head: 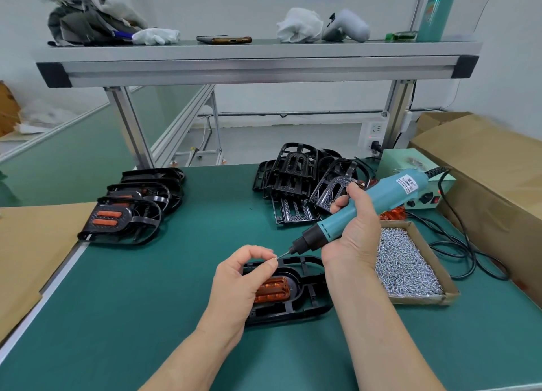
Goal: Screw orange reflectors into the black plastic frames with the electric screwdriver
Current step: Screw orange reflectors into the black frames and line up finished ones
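Observation:
A black plastic frame (305, 302) lies on the green mat in front of me with an orange reflector (274, 291) seated in it. My left hand (237, 282) hovers over the frame's left part and pinches a small screw (275, 258) against the tip of the screwdriver bit. My right hand (355, 229) grips the teal electric screwdriver (381, 203), which slants down to the left, its bit pointing at the screw.
A cardboard tray of silver screws (407, 267) sits right of my right hand. Finished frames with reflectors (123, 220) are stacked at left, bare black frames (299, 182) are piled behind. The screwdriver's power box (419, 182), cables and a large carton (498, 170) stand at right.

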Motion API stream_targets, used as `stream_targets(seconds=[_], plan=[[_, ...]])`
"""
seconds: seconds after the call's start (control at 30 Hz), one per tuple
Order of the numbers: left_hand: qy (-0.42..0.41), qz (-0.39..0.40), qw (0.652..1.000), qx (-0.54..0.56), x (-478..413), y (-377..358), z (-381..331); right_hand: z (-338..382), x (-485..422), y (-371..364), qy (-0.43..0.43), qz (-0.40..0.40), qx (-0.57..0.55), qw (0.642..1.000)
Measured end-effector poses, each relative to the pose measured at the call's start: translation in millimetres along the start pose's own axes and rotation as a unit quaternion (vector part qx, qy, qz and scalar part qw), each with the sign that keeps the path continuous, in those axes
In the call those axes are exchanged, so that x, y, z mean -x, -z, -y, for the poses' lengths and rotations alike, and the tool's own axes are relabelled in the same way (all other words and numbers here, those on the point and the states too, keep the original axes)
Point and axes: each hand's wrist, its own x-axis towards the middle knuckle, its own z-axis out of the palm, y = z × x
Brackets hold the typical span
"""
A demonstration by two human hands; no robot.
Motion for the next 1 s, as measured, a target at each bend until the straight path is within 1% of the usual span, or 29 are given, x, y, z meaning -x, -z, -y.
stream_targets(seconds=[0.23,0.4,0.5,0.57,0.6,0.73,0.8,0.87,0.93,1.0], plan=[[-0.001,-0.011,1.0,-0.015,1.4,0.3,2.8,-2.1,2.8,2.9,-0.006,-0.007,-0.007,1.0],[-0.039,-0.057,0.994,-0.088,2.5,-2.6,7.3,-6.5,5.6,0.2,0.017,-0.033,0.018,0.999],[-0.06,-0.077,0.992,-0.076,4.0,-6.8,6.9,-10.6,6.2,-4.4,0.015,-0.046,0.036,0.998],[-0.055,-0.068,0.994,-0.06,5.0,-5.7,4.7,-12.6,6.5,-5.8,0.009,-0.034,0.033,0.999],[-0.051,-0.056,0.995,-0.07,4.5,-3.3,3.5,-13.4,6.6,-5.7,0.008,-0.022,0.033,0.999],[-0.036,0.013,0.988,-0.152,-2.1,13.8,-5.6,-18.4,7.2,-5.8,0.014,0.027,0.044,0.999],[-0.069,0.026,0.972,-0.223,-3.4,20.5,-9.2,-21.4,7.2,-7.2,0.016,0.031,0.056,0.998],[-0.139,0.008,0.945,-0.297,-1.0,22.2,-8.7,-23.4,6.8,-8.7,0.016,0.013,0.071,0.997],[-0.198,-0.017,0.924,-0.326,3.4,19.2,-5.8,-25.1,5.7,-9.1,0.013,-0.007,0.075,0.997],[-0.238,-0.034,0.91,-0.339,5.4,16.4,-2.3,-26.0,5.7,-8.1,0.011,-0.014,0.081,0.997]])
